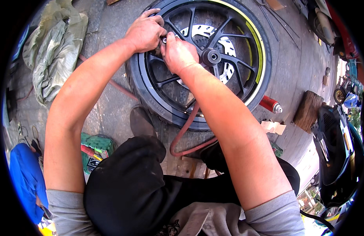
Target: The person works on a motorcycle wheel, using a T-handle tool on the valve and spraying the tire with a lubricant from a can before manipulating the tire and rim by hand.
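Observation:
A motorcycle wheel (257, 51) with black spokes, a tyre and a yellow-edged rim lies flat, a slotted silver brake disc (229, 46) under its spokes. At the rim's left side, my left hand (144, 33) has curled fingers around something I cannot make out, its upper fingers over the tyre edge. My right hand (178, 53) is closed just beside it, thumb upward at a small metal fitting (164, 40) between the hands, which my fingers largely hide. A red hose (182, 135) runs under the wheel and loops below it.
A crumpled sheet (52, 51) lies upper left; a green crate (96, 143) is beside my knee. A red spray can (270, 104), wooden block (307, 111) and cardboard (273, 127) lie right of the wheel. Motorcycles (333, 157) line the right edge. A person in blue (24, 177) is lower left.

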